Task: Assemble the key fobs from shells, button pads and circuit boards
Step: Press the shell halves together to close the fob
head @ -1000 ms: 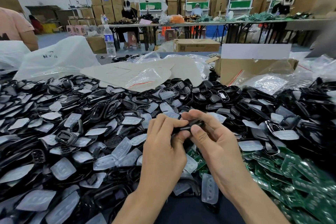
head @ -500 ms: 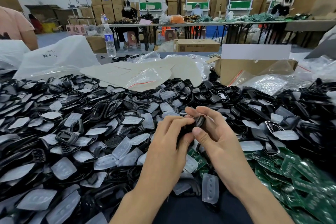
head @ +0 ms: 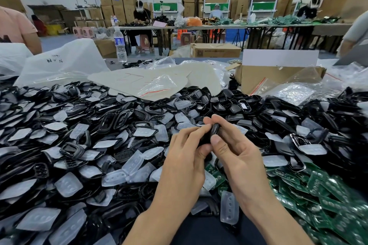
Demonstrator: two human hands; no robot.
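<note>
Heaped within reach on the worktop [head: 116,66] lie shells [head: 111,123], button pads [head: 68,184] and circuit boards [head: 328,195]; above them the grips of left hand [head: 185,157] and right hand [head: 239,157] pinch one black fob [head: 214,131], probably to snap it shut.

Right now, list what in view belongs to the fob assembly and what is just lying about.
Job: black shell gripped by left hand and right hand; heaped shells; clear button pads; green circuit boards.
Lying about: water bottle; cardboard box; white bag.
</note>
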